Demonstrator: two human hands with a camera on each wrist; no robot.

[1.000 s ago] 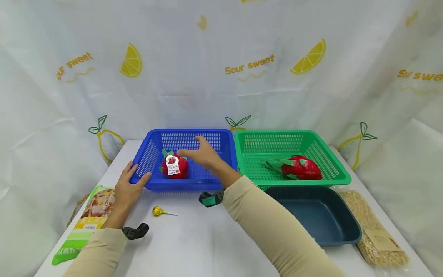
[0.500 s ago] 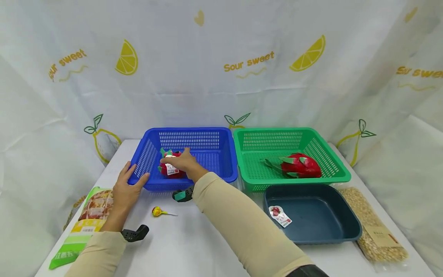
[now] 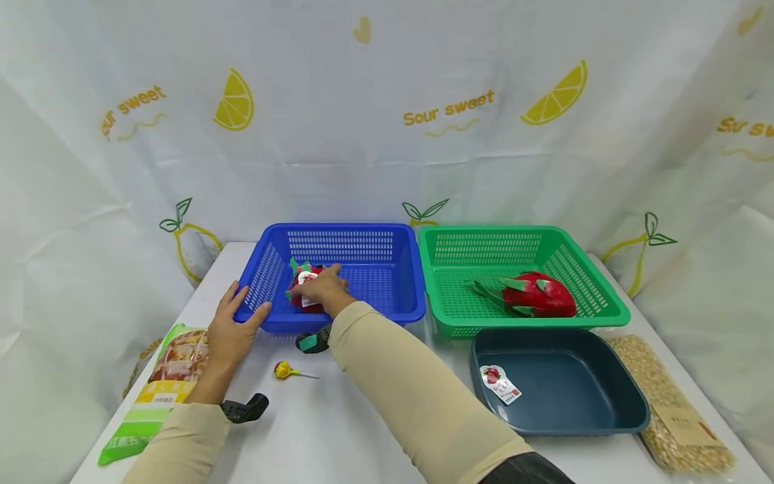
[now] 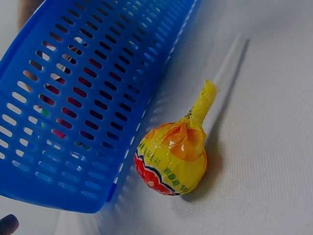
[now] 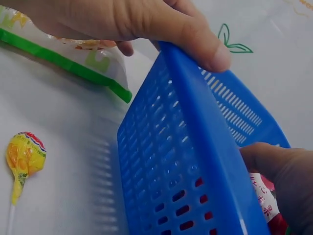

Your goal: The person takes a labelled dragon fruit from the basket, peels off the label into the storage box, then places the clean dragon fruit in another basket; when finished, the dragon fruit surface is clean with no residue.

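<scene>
My left hand point(image 3: 232, 333) grips the front left corner of the blue basket point(image 3: 387, 314), its thumb over the rim in the right wrist view. Inside that basket, my right hand point(image 3: 326, 289) holds a red dragon fruit point(image 3: 296, 301) with green leaf tips. A white label point(image 5: 264, 196) on the fruit is partly covered by my right thumb; most of the fruit is hidden by the hand and the basket wall. On the table in front of the basket lies a yellow-wrapped lollipop point(image 4: 171, 159) with a white stick.
To the right stands a green basket point(image 3: 447, 321) holding another dragon fruit point(image 3: 547, 296). A dark blue tray point(image 3: 556, 386) with a label sticker point(image 3: 500, 384) is before it. A bag of grain point(image 3: 683, 417) lies far right, a green food packet point(image 3: 160, 396) far left.
My right hand has moved left and down onto the dragon fruit in the blue basket. The sticker in the dark tray came into sight as my right arm shifted. My left hand stays on the basket.
</scene>
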